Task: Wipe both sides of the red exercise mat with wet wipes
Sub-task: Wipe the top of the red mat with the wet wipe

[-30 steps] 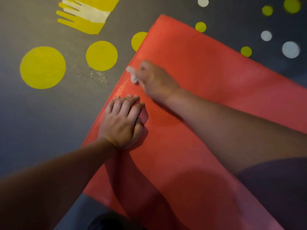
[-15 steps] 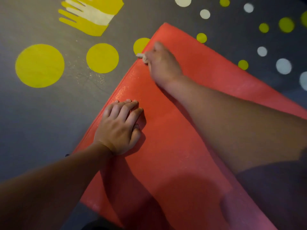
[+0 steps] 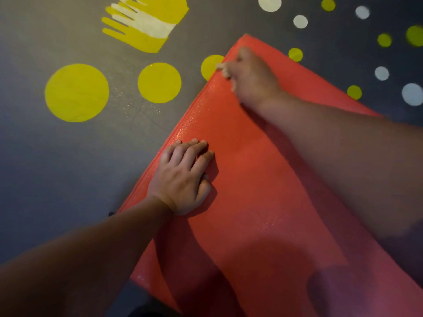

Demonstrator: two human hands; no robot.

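No readable text, label or number anywhere

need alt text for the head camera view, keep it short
A person's right hand grips a small white wet wipe at the far left edge of a red textured exercise mat, while the left hand rests flat on the mat nearer the camera. The mat lies on a dark grey floor marked with yellow and white circles.

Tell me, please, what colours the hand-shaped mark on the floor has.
The hand-shaped mark is yellow and white; the head view shows it.
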